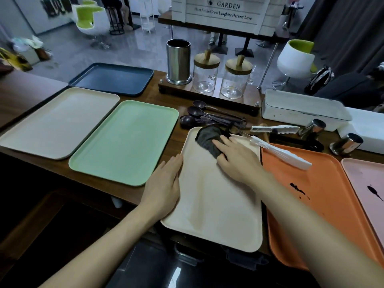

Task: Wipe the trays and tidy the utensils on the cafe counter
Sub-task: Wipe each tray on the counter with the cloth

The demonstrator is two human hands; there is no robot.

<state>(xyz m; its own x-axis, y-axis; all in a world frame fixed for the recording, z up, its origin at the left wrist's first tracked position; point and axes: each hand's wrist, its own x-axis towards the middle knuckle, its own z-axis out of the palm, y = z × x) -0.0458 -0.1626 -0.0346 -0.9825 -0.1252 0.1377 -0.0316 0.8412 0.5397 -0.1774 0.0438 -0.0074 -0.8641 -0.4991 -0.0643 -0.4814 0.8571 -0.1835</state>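
A cream tray [218, 204] lies in front of me on the wooden counter. My right hand [239, 161] presses a dark grey cloth [207, 139] flat against the tray's far end, fingers straight. My left hand [164, 186] lies flat along the tray's left rim. To the right is an orange tray [311, 183] with dark stains, and white tongs [280, 152] rest on its far corner. A pink stained tray [367, 179] is at the far right. Dark spoons [207, 117] lie just beyond the cream tray.
A green tray [124, 142], a beige tray [56, 123] and a dark blue tray [112, 79] lie to the left. At the back stand a steel utensil holder [178, 61], two glass jars [204, 75], a white box [301, 109], a second pair of tongs [274, 128] and two steel shakers [345, 144].
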